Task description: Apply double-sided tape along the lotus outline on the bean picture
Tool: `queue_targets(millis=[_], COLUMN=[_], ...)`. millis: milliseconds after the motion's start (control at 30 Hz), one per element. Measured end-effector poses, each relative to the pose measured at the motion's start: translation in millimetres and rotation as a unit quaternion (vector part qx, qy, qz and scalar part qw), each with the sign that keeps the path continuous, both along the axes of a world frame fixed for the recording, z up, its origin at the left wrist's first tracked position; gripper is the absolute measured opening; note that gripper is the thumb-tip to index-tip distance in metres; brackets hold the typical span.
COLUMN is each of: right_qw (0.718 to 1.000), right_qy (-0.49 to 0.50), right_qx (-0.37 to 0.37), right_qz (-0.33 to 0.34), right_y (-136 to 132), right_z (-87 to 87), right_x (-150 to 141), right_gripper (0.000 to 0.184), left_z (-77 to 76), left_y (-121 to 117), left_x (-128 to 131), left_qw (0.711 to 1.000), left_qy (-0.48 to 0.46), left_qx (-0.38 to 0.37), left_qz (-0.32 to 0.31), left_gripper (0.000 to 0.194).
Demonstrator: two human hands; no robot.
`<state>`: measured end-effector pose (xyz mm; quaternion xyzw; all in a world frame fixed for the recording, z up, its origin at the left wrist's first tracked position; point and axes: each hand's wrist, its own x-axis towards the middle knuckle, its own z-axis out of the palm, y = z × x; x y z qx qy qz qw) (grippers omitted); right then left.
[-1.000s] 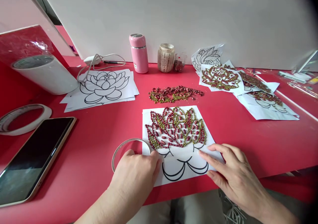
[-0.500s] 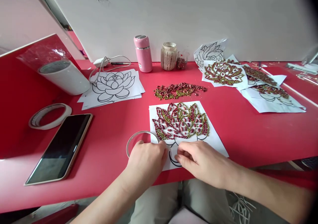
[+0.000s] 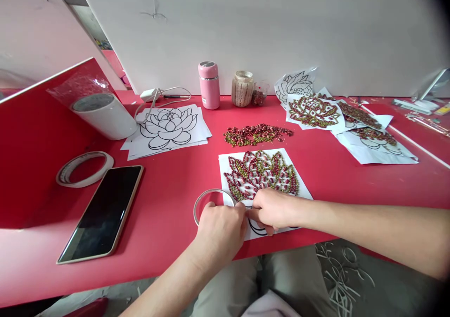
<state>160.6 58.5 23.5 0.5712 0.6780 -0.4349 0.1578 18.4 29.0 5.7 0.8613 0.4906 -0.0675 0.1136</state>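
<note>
Well, plain lotus outlines [image 3: 170, 128] lie leftmost; the left hand's [image 3: 225, 225] fingers curl tightly round a clear ring [image 3: 195, 208]. Beneath both hands, the lotus sheet [image 3: 224, 157] has bean-filled upper petals, its visible lower petals bare. The right hand's [image 3: 272, 209] fingers bend, grip hidden; bean-covered sheets [image 3: 314, 112] lie farther right.

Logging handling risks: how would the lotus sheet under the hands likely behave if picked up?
The lotus sheet looks like thin paper, so it would probably bend easily. Beans crowd its upper part, so that end may droop more. Some could shed if tilted; whether they are glued can't be seen.
</note>
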Motion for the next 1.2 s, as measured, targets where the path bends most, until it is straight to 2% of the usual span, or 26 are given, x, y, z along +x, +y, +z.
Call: queue_targets(millis=[200, 467, 800, 1200], right_qw=[0.998, 0.995, 0.992, 0.996], right_qy=[-0.012, -0.043, -0.073, -0.031], right_qx=[-0.053, -0.077, -0.088, -0.053], right_qz=[-0.020, -0.042, -0.047, -0.067], right_y=[4, 6, 9, 1], right_z=[0.0, 2.8, 7.1, -5.8], right_x=[-4, -13, -17, -8], right_gripper=[0.032, 0.028, 0.027, 0.027], left_z=[0.7, -2.3, -2.9, -9.1], left_y=[1, -2, -5, -11], left_x=[1, 1, 3, 2], left_qw=[1.000, 1.000, 1.000, 1.000], left_qy=[-0.007, -0.007, -0.012, -0.023], left_qx=[-0.011, -0.024, -0.020, 0.013], left_qz=[-0.002, -0.018, -0.018, -0.007], left_gripper=[0.029, 0.022, 0.018, 0.021])
